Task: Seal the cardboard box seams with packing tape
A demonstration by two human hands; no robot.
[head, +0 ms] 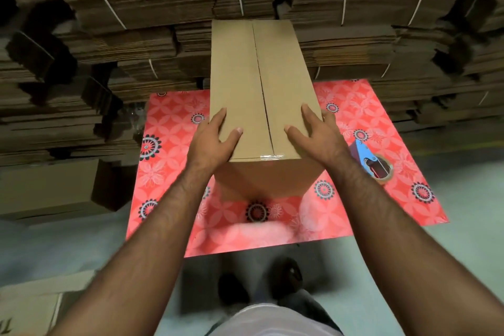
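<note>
A tall brown cardboard box (245, 76) stands on a red flower-patterned mat (169, 172), its closed top flaps meeting in a centre seam that runs away from me. A short piece of clear tape (268, 157) shows at the near end of that seam. My left hand (215, 136) holds the box's near left corner, thumb on top and fingers down the side. My right hand (313, 132) holds the near right corner the same way. A blue tape dispenser (371, 162) with a roll of tape lies on the mat right of the box, untouched.
Stacks of flattened cardboard (354, 43) fill the whole background behind the mat. A brown box (49, 191) sits at the left and another piece of cardboard (30, 305) lies at the lower left. My feet (261, 284) stand on the pale floor below the mat.
</note>
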